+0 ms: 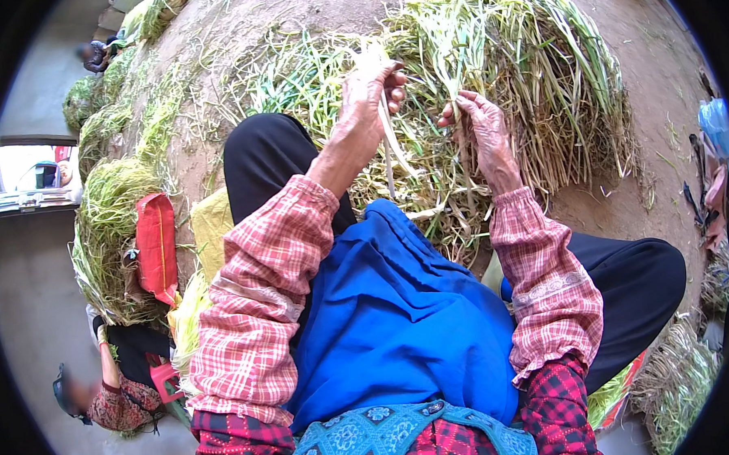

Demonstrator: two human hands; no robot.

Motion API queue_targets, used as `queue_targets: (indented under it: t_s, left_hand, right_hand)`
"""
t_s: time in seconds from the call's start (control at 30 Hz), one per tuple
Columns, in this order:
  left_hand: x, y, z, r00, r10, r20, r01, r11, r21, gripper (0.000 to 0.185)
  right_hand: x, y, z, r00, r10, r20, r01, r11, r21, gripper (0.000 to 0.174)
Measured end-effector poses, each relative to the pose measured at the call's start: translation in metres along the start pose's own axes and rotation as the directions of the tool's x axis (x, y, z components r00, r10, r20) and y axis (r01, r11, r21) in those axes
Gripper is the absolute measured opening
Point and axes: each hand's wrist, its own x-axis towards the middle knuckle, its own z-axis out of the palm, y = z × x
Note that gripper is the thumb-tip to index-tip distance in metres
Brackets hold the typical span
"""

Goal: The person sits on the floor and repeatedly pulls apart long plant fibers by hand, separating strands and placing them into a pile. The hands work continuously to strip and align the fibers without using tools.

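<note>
My left hand (371,99), in the upper middle of the head view, is closed on pale plant stalks (391,138) that hang below the palm. Their upper ends are washed out by glare. To its right, my right hand (485,118) pinches the stem of a leafy green plant (453,65) between thumb and fingers. That plant's leaves fan out away from me, and its lower end trails downward. Beneath both hands spreads a loose litter of green and yellowed stalks (297,72). A thick heap of long-stemmed plants (554,97) lies just beyond my right hand.
Blue cloth (405,311) covers my lap. Plant bundles (118,238), a red sack (156,246) and a yellow sack (211,231) are on the left. A person (119,397) sits by a pink stool (164,379); another person (93,56) is farther off. More bundles (676,384) lie at lower right.
</note>
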Motion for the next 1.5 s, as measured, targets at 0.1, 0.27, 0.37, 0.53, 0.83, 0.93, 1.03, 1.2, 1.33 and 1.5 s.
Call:
queue_targets:
  t_s: [0.1, 0.27, 0.37, 0.53, 0.83, 0.93, 1.03, 1.2, 1.33, 1.5]
  left_hand:
    - [0.001, -0.006, 0.001, 1.0, 0.009, -0.001, -0.009, 0.998, 0.054, 0.014]
    - [0.003, -0.027, -0.01, 0.991, 0.071, 0.115, -0.077, 0.996, 0.054, 0.018]
    - [0.001, -0.027, -0.01, 0.987, 0.057, 0.153, -0.07, 0.994, 0.083, 0.016]
    - [-0.015, -0.015, 0.01, 0.993, 0.065, 0.099, -0.074, 0.993, 0.091, 0.021]
    - [-0.022, -0.031, 0.009, 0.979, 0.089, 0.184, -0.112, 0.986, 0.121, 0.014]
    - [-0.025, -0.035, 0.01, 0.98, 0.097, 0.175, -0.127, 0.977, 0.174, 0.017]
    - [-0.024, -0.041, 0.009, 0.956, 0.224, 0.192, -0.276, 0.906, 0.32, 0.026]
    - [-0.021, -0.047, 0.024, 0.961, 0.239, 0.14, -0.277, 0.812, 0.514, 0.023]
    - [-0.004, -0.096, 0.019, 0.564, 0.809, 0.168, -0.636, 0.295, 0.713, 0.023]
    - [-0.028, -0.053, 0.044, 0.698, 0.672, 0.247, -0.638, 0.428, 0.64, 0.021]
  right_hand:
    - [-0.002, 0.0, 0.012, 1.0, 0.0, 0.011, 0.001, 0.999, -0.045, 0.017]
    - [-0.007, 0.001, 0.031, 0.991, -0.059, 0.121, 0.067, 0.996, -0.064, 0.017]
    - [-0.01, 0.002, 0.038, 0.985, -0.078, 0.151, 0.089, 0.994, -0.066, 0.017]
    - [-0.013, -0.01, 0.039, 0.999, -0.02, 0.046, 0.031, 0.97, -0.242, 0.037]
    - [-0.014, -0.008, 0.045, 0.993, 0.092, 0.068, -0.1, 0.986, 0.131, 0.038]
    - [-0.009, -0.006, 0.046, 0.991, 0.048, 0.124, -0.086, 0.943, 0.322, 0.038]
    - [-0.009, -0.005, 0.043, 0.99, 0.027, 0.136, -0.081, 0.909, 0.408, 0.034]
    - [-0.003, 0.016, 0.033, 0.999, -0.004, -0.038, 0.014, 0.959, 0.283, 0.031]
    - [-0.012, 0.03, 0.026, 0.964, -0.219, 0.153, 0.215, 0.976, 0.04, 0.034]
    - [-0.01, 0.047, 0.009, 0.969, -0.075, 0.235, 0.145, 0.944, -0.295, 0.051]
